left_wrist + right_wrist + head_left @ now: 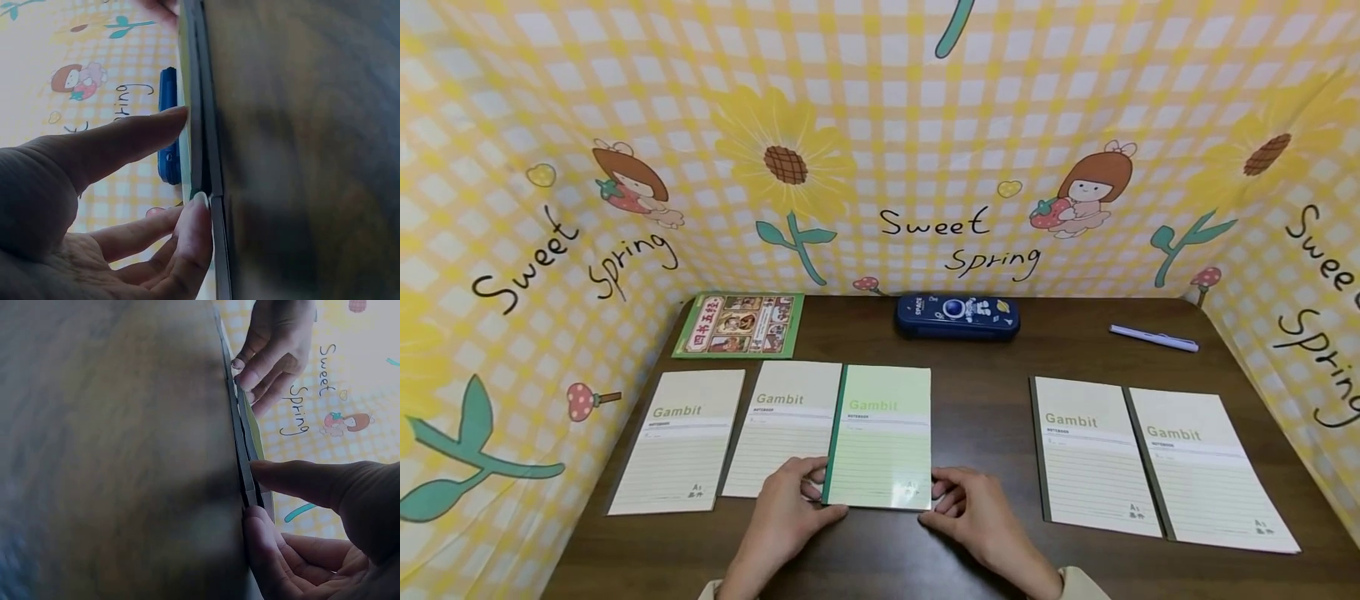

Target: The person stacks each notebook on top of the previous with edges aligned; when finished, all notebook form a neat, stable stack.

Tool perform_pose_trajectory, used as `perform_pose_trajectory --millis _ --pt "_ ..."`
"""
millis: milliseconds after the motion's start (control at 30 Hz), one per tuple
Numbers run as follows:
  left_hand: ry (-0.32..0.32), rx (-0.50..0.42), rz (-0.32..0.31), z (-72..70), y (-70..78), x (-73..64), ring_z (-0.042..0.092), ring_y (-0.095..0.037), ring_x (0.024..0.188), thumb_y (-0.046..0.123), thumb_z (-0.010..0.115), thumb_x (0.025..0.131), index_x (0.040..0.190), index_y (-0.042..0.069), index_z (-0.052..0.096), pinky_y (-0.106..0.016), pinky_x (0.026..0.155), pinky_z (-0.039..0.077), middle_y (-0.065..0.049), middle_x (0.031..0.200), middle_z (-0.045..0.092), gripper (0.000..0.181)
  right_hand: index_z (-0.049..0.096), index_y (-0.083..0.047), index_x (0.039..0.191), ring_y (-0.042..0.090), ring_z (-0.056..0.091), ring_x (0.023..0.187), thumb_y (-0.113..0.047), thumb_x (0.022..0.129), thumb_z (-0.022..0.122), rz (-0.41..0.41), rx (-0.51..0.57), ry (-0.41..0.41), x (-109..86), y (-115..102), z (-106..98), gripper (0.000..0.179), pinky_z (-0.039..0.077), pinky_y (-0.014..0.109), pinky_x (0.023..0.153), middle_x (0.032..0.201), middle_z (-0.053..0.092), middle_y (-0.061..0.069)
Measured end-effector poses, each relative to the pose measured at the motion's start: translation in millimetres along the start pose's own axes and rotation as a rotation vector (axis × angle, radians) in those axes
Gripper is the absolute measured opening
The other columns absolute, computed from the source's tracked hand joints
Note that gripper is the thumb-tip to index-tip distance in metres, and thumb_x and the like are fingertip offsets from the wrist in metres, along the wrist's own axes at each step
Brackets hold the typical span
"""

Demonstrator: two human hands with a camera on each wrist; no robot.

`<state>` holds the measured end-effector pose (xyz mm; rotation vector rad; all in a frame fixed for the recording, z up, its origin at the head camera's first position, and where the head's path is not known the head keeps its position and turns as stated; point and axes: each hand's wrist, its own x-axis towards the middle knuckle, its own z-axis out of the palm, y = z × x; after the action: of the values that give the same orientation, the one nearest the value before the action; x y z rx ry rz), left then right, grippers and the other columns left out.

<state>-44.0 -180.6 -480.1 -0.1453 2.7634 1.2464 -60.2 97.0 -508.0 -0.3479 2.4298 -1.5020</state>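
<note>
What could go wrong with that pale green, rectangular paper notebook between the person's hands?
The pale green, rectangular paper notebook with a dark green spine is right beside the cream paper notebook on its left, so a small leftward shift could nudge or cover that one. The left hand and right hand hold it near its lower corners, so its far end might droop if lifted.

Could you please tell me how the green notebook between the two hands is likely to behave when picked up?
The green notebook looks thin, so it is probably light and may bend if lifted by one edge. Glare on its cover suggests a smooth surface that could be somewhat slippery. Its flat shape makes rolling unlikely.
</note>
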Motion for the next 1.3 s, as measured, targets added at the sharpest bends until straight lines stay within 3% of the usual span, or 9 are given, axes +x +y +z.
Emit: perform_pose_trajectory --millis 367,667,900,1300 --pt "-0.008 0.048 0.089 0.7 -1.3 3.9 0.055 -0.007 0.07 -0.005 0.095 0.063 0.116 -0.006 0.07 -0.019 0.063 0.051 -0.002 0.087 0.061 0.058 0.073 0.006 0.122 -0.003 0.064 0.069 -0.003 0.079 0.089 -0.102 -0.083 0.008 1.4 -1.0 1.9 0.047 0.057 0.018 0.063 0.083 0.073 0.002" --pt "-0.036 0.192 0.173 -4.6 -2.6 9.8 0.051 -0.003 0.068 0.004 0.099 0.063 0.105 0.003 0.071 -0.02 0.065 0.046 0.005 0.081 0.058 0.05 0.079 0.003 0.11 -0.006 0.062 0.065 -0.002 0.078 0.09 -0.139 -0.118 0.035 3.4 -0.4 3.0 0.034 0.056 0.017 0.059 0.075 0.075 -0.001" --pt "-0.072 0.208 0.209 -7.4 -4.2 13.6 0.048 -0.003 0.065 0.006 0.099 0.063 0.094 0.008 0.068 -0.019 0.062 0.042 0.005 0.077 0.056 0.044 0.079 0.003 0.107 -0.005 0.063 0.064 -0.005 0.077 0.091 -0.136 -0.122 0.041 2.0 -1.7 3.0 0.033 0.056 0.017 0.058 0.074 0.076 0.0" --pt "-0.059 0.209 0.221 -6.0 -7.1 13.4 0.048 -0.002 0.065 0.006 0.099 0.063 0.095 0.008 0.068 -0.018 0.061 0.041 0.006 0.077 0.055 0.045 0.078 0.007 0.108 -0.005 0.064 0.063 -0.003 0.076 0.091 -0.132 -0.125 0.041 1.3 -0.9 4.1 0.036 0.056 0.017 0.058 0.073 0.076 0.0"
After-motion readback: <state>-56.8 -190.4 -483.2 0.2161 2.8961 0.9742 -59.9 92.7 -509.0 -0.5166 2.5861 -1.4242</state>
